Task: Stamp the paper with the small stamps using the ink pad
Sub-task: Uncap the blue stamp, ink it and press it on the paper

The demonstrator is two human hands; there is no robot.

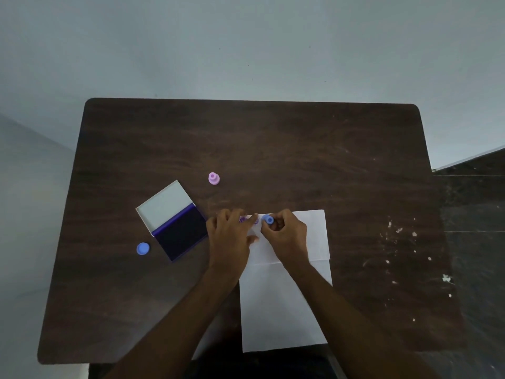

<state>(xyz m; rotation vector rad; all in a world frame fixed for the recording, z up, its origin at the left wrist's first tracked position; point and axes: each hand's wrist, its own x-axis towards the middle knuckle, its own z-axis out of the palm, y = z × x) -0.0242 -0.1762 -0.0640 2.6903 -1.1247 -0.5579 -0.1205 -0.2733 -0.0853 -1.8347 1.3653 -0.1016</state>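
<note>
A white sheet of paper [284,302] lies on the dark table, reaching its near edge. My right hand [284,233] pinches a small blue stamp [269,220] upright on the paper's far edge. My left hand [232,233] rests flat on the paper's far left corner, fingers spread, next to purple stamp marks [247,219]. The open ink pad [181,233], dark purple with its white lid folded back, sits to the left of my hands. A pink stamp [213,178] stands alone further back.
A blue cap [143,248] lies left of the ink pad near the table's left side. The brown wooden table [273,149] has white scuff marks on its right part. A pale wall stands behind the table.
</note>
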